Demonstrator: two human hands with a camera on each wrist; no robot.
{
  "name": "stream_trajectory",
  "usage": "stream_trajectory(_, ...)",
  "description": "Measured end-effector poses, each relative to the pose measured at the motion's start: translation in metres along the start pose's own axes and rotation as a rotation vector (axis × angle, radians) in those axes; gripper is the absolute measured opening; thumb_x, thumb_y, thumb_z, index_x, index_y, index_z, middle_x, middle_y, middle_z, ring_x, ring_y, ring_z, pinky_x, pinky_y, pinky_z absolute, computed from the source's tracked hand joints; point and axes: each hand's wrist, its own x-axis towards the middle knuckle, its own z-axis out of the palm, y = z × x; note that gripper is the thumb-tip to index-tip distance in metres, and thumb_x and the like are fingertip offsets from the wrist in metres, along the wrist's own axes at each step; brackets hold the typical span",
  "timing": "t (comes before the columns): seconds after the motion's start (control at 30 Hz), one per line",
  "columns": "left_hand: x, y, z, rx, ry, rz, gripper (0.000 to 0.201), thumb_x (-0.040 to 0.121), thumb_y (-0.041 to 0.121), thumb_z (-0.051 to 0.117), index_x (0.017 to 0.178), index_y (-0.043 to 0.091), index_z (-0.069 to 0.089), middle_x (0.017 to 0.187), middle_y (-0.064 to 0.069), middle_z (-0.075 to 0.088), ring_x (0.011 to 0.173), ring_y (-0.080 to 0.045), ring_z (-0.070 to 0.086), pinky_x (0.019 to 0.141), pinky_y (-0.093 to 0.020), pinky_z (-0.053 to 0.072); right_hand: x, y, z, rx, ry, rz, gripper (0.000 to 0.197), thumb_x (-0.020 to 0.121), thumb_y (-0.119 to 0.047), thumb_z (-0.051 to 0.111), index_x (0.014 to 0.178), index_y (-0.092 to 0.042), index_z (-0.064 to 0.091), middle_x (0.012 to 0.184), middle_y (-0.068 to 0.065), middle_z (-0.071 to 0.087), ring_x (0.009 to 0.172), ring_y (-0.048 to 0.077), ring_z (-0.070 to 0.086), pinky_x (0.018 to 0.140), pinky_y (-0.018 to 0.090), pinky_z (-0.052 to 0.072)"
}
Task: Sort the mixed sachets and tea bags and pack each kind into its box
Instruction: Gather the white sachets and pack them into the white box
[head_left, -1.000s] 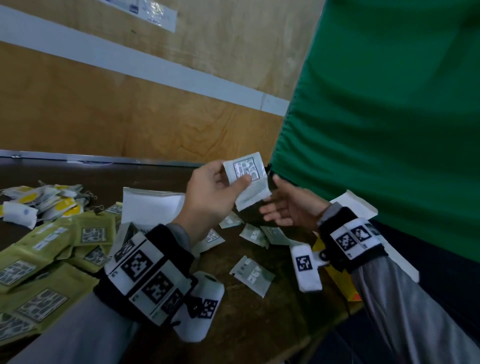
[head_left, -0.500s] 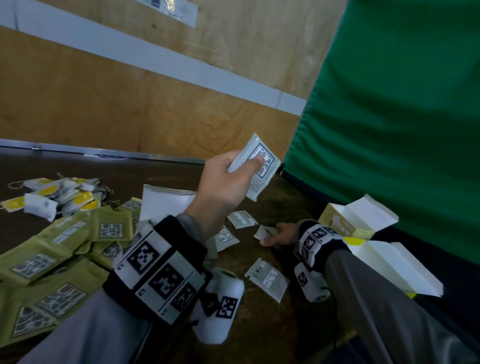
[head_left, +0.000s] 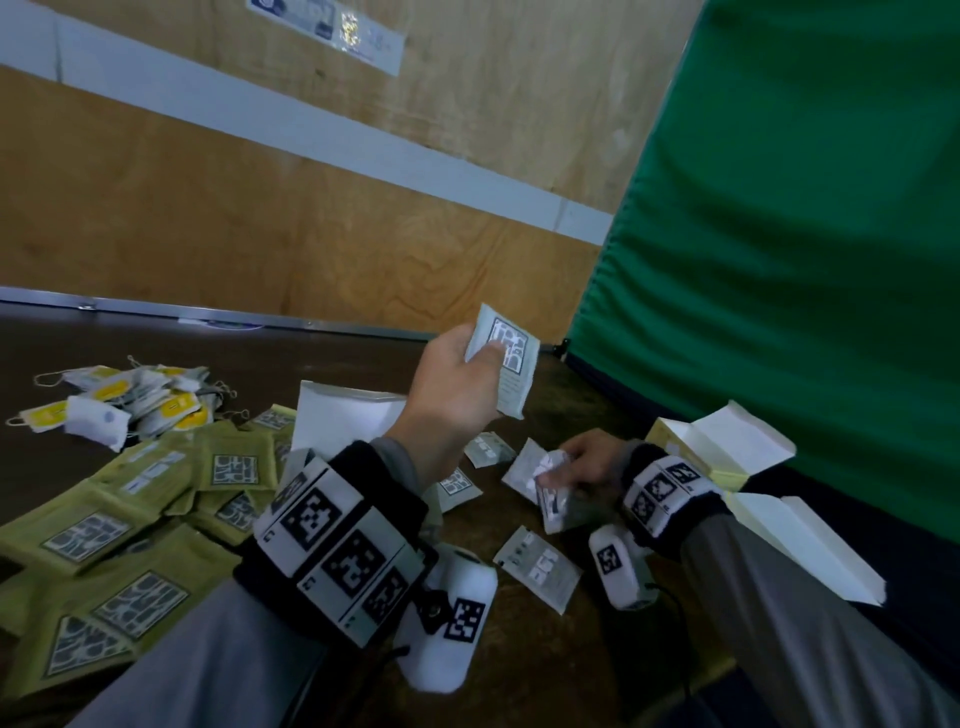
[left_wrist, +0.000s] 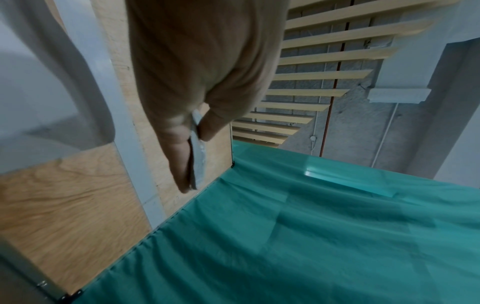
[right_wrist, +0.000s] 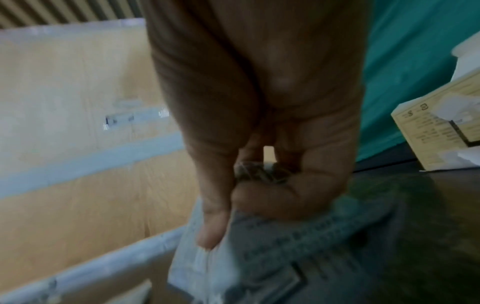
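Observation:
My left hand (head_left: 457, 374) is raised above the table and pinches a small stack of grey-white sachets (head_left: 511, 364) between thumb and fingers; the left wrist view shows the stack (left_wrist: 198, 162) edge-on. Lower and to the right, my right hand (head_left: 582, 462) grips grey-white sachets (head_left: 540, 478) just above the dark table (head_left: 156, 343); the right wrist view shows the fingers curled round the sachets (right_wrist: 259, 246). More grey-white sachets (head_left: 540, 566) lie loose between my wrists. Olive-green sachets (head_left: 156, 493) are heaped at the left, tea bags (head_left: 119, 400) with yellow tags behind them.
An open yellow box (head_left: 717, 447) with white flaps stands at the right table edge beside a green curtain (head_left: 779, 234). Another open white box (head_left: 343, 415) sits behind my left wrist. A plywood wall (head_left: 260, 208) closes the back.
My right hand dropped from beside the left hand to the table, reached among the loose grey-white sachets and now has some lifted in its grip. The left hand stayed raised with its stack.

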Motion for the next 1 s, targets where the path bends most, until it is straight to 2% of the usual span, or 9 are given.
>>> stream_trajectory(0.1, 0.003, -0.002, 0.0, -0.026, -0.001, -0.014, 0.018, 0.102, 0.013, 0.036, 0.111, 0.022, 0.049, 0.102, -0.003, 0.063, 0.094, -0.021, 0.066, 0.08, -0.038, 0.056, -0.021, 0.002, -0.01, 0.322, 0.11, -0.196, 0.016, 0.076, -0.018, 0.075, 0.087, -0.009, 0.068, 0.061, 0.002, 0.065, 0.048, 0.01, 0.053, 0.046, 0.023, 0.045)
stream_trajectory(0.17, 0.002, -0.002, 0.001, -0.01, 0.031, 0.018, 0.022, 0.103, 0.012, 0.034, 0.117, 0.024, 0.046, 0.096, 0.001, 0.061, 0.091, -0.019, 0.067, 0.078, -0.036, 0.056, -0.04, -0.002, -0.017, 0.538, 0.136, -0.334, 0.008, 0.08, -0.014, 0.071, 0.08, -0.008, 0.066, 0.051, 0.0, 0.061, 0.037, 0.008, 0.046, 0.036, 0.018, 0.038)
stream_trajectory(0.3, 0.003, -0.004, 0.001, 0.095, 0.094, 0.123, 0.036, 0.102, 0.014, 0.036, 0.136, 0.02, 0.046, 0.113, -0.005, 0.062, 0.101, -0.021, 0.064, 0.084, -0.036, 0.054, -0.078, -0.017, -0.024, 0.816, 0.046, -0.492, 0.004, 0.086, -0.014, 0.063, 0.089, -0.012, 0.065, 0.066, 0.0, 0.068, 0.049, 0.005, 0.059, 0.04, 0.014, 0.044)
stream_trajectory(0.4, -0.003, 0.001, 0.006, 0.042, 0.024, 0.099, 0.021, 0.099, 0.019, 0.046, 0.111, 0.026, 0.061, 0.106, -0.007, 0.066, 0.099, -0.026, 0.065, 0.09, -0.045, 0.052, -0.098, -0.03, -0.015, 0.786, -0.034, -0.555, 0.015, 0.087, -0.015, 0.061, 0.101, -0.012, 0.065, 0.076, 0.0, 0.071, 0.059, 0.006, 0.065, 0.044, 0.014, 0.048)
stream_trajectory(0.53, -0.012, 0.002, 0.012, -0.087, 0.0, 0.012, 0.012, 0.082, 0.009, 0.071, 0.093, 0.009, 0.068, 0.095, -0.017, 0.072, 0.085, -0.032, 0.069, 0.077, -0.044, 0.058, -0.11, -0.044, 0.002, 0.758, -0.029, -0.588, 0.021, 0.086, -0.01, 0.063, 0.106, -0.004, 0.059, 0.076, 0.002, 0.069, 0.059, 0.01, 0.067, 0.047, 0.019, 0.053)
stream_trajectory(0.63, -0.01, -0.002, 0.008, -0.174, 0.032, -0.053, 0.011, 0.083, 0.003, 0.069, 0.093, 0.006, 0.069, 0.092, -0.018, 0.072, 0.075, -0.029, 0.07, 0.064, -0.039, 0.059, -0.116, -0.05, 0.007, 0.735, 0.088, -0.564, 0.019, 0.079, -0.007, 0.071, 0.091, -0.006, 0.056, 0.076, 0.006, 0.069, 0.06, 0.016, 0.07, 0.047, 0.023, 0.056)
stream_trajectory(0.8, 0.001, 0.002, -0.004, -0.044, 0.1, 0.014, 0.01, 0.093, 0.008, 0.057, 0.096, 0.012, 0.064, 0.101, -0.017, 0.07, 0.093, -0.032, 0.068, 0.083, -0.051, 0.055, -0.12, -0.047, -0.014, 0.502, 0.239, -0.501, 0.024, 0.073, -0.009, 0.078, 0.087, -0.005, 0.06, 0.074, 0.011, 0.071, 0.058, 0.02, 0.069, 0.049, 0.026, 0.056)
stream_trajectory(0.9, 0.004, 0.004, -0.01, 0.12, 0.046, 0.046, 0.015, 0.096, 0.011, 0.051, 0.104, 0.016, 0.062, 0.104, -0.01, 0.069, 0.098, -0.026, 0.066, 0.092, -0.051, 0.051, -0.119, -0.051, -0.022, 0.678, 0.261, -0.573, 0.016, 0.076, -0.002, 0.073, 0.085, 0.001, 0.061, 0.072, 0.01, 0.068, 0.057, 0.016, 0.067, 0.053, 0.023, 0.057)
stream_trajectory(1.0, -0.002, 0.011, -0.006, 0.029, -0.01, 0.03, 0.018, 0.1, 0.016, 0.044, 0.104, 0.023, 0.059, 0.107, -0.013, 0.068, 0.101, -0.029, 0.066, 0.094, -0.052, 0.049, -0.115, -0.064, -0.015, 0.985, 0.227, -0.587, 0.01, 0.079, 0.0, 0.068, 0.087, 0.002, 0.062, 0.071, 0.009, 0.071, 0.059, 0.017, 0.069, 0.054, 0.021, 0.058)
